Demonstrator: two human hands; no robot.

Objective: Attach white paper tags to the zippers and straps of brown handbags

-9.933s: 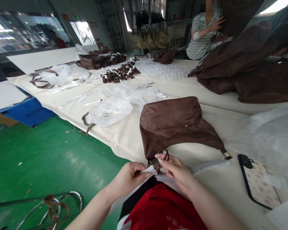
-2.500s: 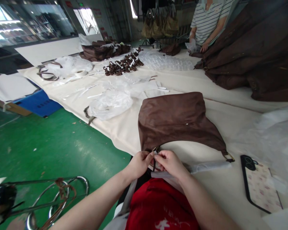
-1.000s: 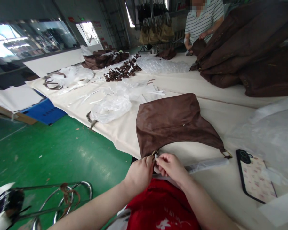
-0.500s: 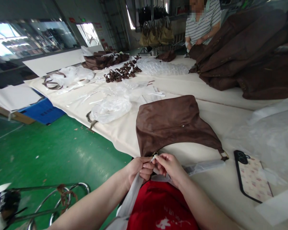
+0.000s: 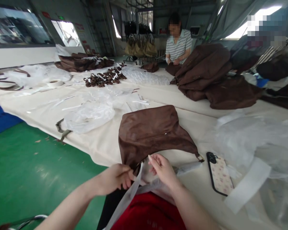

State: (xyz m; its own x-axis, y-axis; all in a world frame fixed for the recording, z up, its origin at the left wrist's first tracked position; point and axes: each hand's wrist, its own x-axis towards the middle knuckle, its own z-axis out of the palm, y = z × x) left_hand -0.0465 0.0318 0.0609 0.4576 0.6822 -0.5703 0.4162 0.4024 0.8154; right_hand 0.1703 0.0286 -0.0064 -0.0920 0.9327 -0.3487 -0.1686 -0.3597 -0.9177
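A dark brown bag point(image 5: 151, 127) lies on the cream-covered table, its curved opening toward me and a metal ring at its right tip. At its lower left corner, my left hand point(image 5: 118, 179) has its fingers closed at the bag's end, beside a translucent white strip point(image 5: 132, 191); what exactly they pinch is hidden. My right hand point(image 5: 160, 167) is just right of the strip's top, fingers apart and curled, nothing visible between them. The strip runs down across my red apron point(image 5: 148, 214), and another translucent length extends right below the bag.
A phone point(image 5: 219, 174) lies to the right, near crumpled plastic point(image 5: 244, 134). Plastic film point(image 5: 91, 115) and brown loops point(image 5: 105, 76) are on the table's left half. Behind a brown bag pile point(image 5: 201, 73) stands a person point(image 5: 179, 44) in stripes.
My hands have moved apart; the right has let go of the white strip's end. The view has turned right, so the bag and phone appear further left.
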